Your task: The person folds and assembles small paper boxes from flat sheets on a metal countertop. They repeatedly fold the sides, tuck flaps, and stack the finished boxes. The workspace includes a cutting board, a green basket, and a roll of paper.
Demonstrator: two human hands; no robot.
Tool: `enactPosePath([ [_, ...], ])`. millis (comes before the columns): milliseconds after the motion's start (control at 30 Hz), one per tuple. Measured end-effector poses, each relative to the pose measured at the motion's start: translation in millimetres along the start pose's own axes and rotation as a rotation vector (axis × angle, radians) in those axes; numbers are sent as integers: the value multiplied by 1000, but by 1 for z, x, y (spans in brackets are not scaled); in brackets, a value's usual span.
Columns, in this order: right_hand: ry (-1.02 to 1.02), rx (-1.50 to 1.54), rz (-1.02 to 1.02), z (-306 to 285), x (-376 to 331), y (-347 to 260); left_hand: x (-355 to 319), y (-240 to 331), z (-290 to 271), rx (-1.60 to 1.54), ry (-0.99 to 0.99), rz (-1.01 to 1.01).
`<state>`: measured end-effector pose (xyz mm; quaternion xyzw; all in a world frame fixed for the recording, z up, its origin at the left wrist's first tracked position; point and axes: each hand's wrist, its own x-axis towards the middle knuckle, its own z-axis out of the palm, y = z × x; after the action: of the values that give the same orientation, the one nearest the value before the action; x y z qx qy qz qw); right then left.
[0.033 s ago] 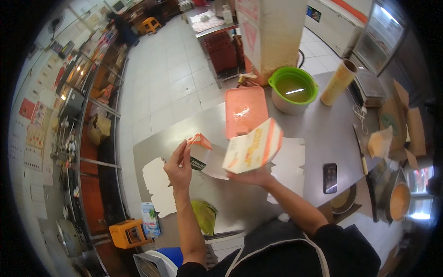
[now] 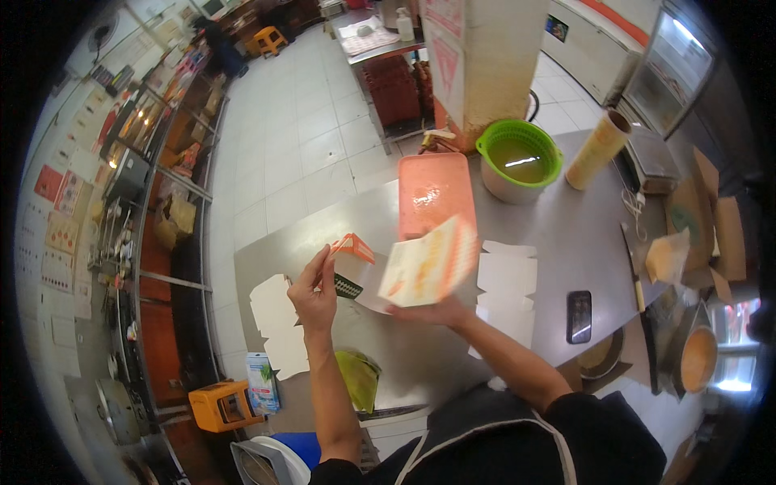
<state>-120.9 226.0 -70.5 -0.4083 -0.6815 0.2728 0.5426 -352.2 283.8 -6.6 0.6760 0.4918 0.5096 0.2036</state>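
Note:
A partly folded cardboard food carton [image 2: 428, 263], white with orange and yellow print, is held between my hands above the steel table. My left hand [image 2: 314, 293] pinches the edge of its orange-and-white flap [image 2: 354, 246]. Under the printed panel on the other side, my right hand [image 2: 432, 312] grips the lower edge; some of its fingers are hidden and the panel is blurred. A dark green patterned piece [image 2: 348, 286] shows beside my left hand. White flat carton blanks lie on either side, one [image 2: 280, 327] at the left and another [image 2: 508, 295] at the right.
Beyond the carton stand a pink tray [image 2: 436, 190] and a pot with a green basket [image 2: 521, 162] holding liquid. Rightward are a film roll [image 2: 598, 149], a long knife [image 2: 633, 267] and a phone [image 2: 579, 317]. A green cloth [image 2: 358, 380] lies near the front edge.
My right hand and the printed panel have shifted slightly left, toward my left hand. My left hand keeps its pinch on the flap. The whole view has moved slightly.

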Motion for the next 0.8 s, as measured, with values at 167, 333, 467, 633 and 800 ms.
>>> enactPosePath([
  [167, -193, -493, 189, 73, 20, 19, 0, -20, -12, -211, -50, -127],
  [333, -228, -479, 237, 69, 18, 19, -17, -21, -1, -230, -73, -136],
  [467, -57, -416, 200, 16, -35, 19, -69, 10, 20, 187, 323, -58],
  [633, 178, -524, 686, -93, -181, 21, -171, 68, 100, -136, 41, 230],
  [800, 386, -620, 1063, -150, -300, 7, -257, 70, 218, 155, -1046, 232],
])
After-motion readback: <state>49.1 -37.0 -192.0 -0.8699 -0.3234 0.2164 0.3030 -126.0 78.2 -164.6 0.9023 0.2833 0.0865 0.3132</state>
